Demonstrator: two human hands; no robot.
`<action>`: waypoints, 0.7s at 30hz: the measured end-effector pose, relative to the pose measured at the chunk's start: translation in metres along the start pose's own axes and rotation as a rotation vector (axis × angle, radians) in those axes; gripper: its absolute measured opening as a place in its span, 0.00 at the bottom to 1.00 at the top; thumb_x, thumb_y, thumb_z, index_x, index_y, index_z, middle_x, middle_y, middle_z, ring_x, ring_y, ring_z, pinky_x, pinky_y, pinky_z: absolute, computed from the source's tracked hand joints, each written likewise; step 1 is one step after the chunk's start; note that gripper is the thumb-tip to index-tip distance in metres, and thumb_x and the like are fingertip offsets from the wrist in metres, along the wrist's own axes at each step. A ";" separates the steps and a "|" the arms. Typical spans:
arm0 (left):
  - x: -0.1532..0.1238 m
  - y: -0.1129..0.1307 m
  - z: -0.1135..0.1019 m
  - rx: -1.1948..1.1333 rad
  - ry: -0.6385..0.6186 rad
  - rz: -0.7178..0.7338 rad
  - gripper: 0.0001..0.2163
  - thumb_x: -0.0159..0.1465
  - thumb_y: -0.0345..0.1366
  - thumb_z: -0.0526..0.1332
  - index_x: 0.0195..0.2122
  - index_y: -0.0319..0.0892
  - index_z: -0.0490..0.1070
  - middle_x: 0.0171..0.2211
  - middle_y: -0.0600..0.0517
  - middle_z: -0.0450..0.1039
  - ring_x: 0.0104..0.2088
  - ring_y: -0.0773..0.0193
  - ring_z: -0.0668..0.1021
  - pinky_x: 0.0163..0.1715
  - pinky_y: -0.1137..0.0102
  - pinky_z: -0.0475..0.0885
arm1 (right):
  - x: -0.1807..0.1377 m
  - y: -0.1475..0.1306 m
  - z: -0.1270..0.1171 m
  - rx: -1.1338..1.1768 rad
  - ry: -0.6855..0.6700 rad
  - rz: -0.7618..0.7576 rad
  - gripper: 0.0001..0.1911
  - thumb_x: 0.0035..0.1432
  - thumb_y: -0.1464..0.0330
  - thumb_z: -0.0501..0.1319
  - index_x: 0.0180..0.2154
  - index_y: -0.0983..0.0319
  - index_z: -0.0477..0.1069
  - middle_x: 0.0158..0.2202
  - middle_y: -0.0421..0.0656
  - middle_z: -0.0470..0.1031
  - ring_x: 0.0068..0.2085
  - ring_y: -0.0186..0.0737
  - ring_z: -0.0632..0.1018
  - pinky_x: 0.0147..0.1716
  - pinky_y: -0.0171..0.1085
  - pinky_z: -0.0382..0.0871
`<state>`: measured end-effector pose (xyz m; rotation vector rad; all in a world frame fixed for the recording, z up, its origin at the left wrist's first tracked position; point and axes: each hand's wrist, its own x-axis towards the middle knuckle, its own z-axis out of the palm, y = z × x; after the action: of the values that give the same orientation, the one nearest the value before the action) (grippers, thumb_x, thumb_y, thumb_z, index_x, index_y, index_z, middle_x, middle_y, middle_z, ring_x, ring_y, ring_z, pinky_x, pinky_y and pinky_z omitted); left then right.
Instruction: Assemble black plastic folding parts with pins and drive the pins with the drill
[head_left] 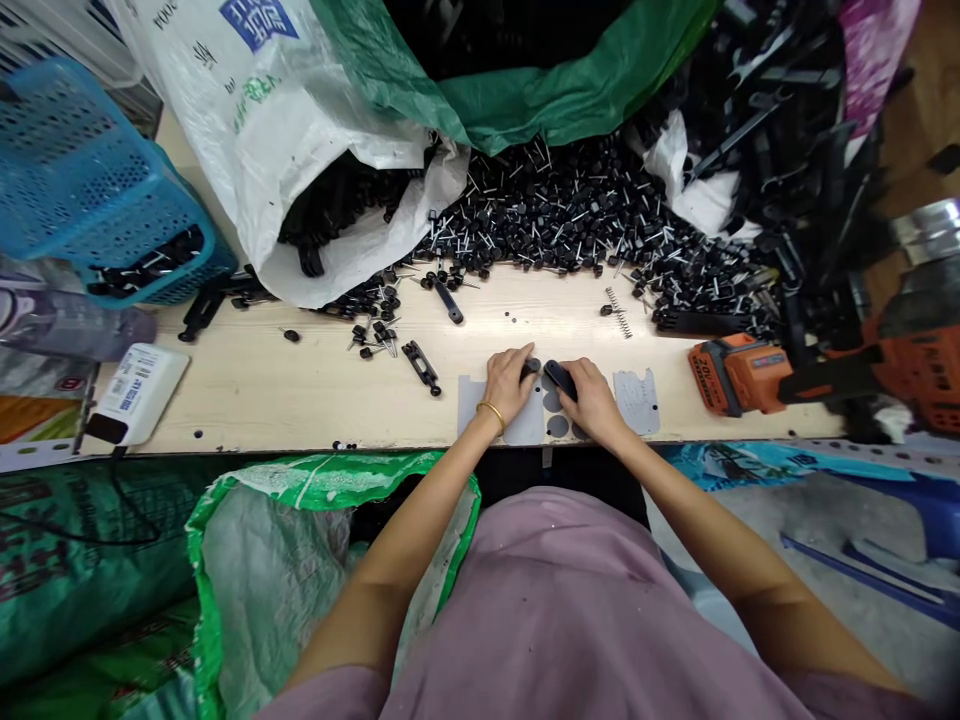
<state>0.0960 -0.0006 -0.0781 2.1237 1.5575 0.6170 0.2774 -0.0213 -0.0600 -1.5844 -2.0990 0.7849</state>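
Working at the near edge of a pale wooden table [360,405], the person in the mauve top [570,600] has both hands low in the middle of the frame, side by side and a little apart. From where I stand, the left hand [510,386], a yellow bangle [491,411] at its wrist, has its fingers closed on a black piece [531,366], much of which they hide. The right hand [595,402] grips a longer black bar [559,378], its rounded end pointing toward the other piece. Both parts are just above a grey sheet [523,425] with dark round patches [556,426] on it, and I can't tell whether either rests there.

Up and left of the hands lie two loose black parts [422,368] [449,302], and up to the right a thin spring [619,313]. Black-headed pins [555,215] are heaped across the upper middle, below an open green bag [525,108]. A white sack [255,180] slumps at upper left beside a blue basket [64,190], while an orange battery [739,373] sits at the right, near a blurred orange power tool [926,365]
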 end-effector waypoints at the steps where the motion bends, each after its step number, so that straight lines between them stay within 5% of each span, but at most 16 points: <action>1: -0.004 -0.001 -0.002 0.023 0.028 -0.014 0.17 0.63 0.34 0.57 0.54 0.42 0.65 0.41 0.47 0.68 0.43 0.58 0.69 0.47 0.61 0.63 | 0.000 0.000 0.000 0.007 0.004 0.002 0.17 0.54 0.72 0.55 0.47 0.62 0.65 0.42 0.49 0.66 0.44 0.48 0.69 0.44 0.45 0.67; 11: -0.027 0.011 0.009 0.228 0.066 0.044 0.18 0.68 0.41 0.48 0.55 0.39 0.65 0.32 0.47 0.66 0.34 0.59 0.69 0.35 0.66 0.62 | 0.001 0.000 -0.002 0.043 0.005 0.005 0.22 0.52 0.73 0.56 0.51 0.61 0.64 0.43 0.49 0.67 0.44 0.48 0.71 0.45 0.45 0.68; 21: -0.024 0.025 0.027 0.243 0.101 0.018 0.17 0.68 0.36 0.47 0.54 0.33 0.64 0.35 0.45 0.69 0.37 0.58 0.70 0.37 0.66 0.66 | 0.003 0.009 -0.002 0.050 0.012 -0.077 0.24 0.50 0.74 0.56 0.51 0.62 0.63 0.43 0.48 0.67 0.45 0.48 0.70 0.46 0.45 0.67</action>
<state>0.1245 -0.0327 -0.0872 2.3168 1.7479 0.5737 0.2838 -0.0160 -0.0646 -1.4699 -2.1024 0.7930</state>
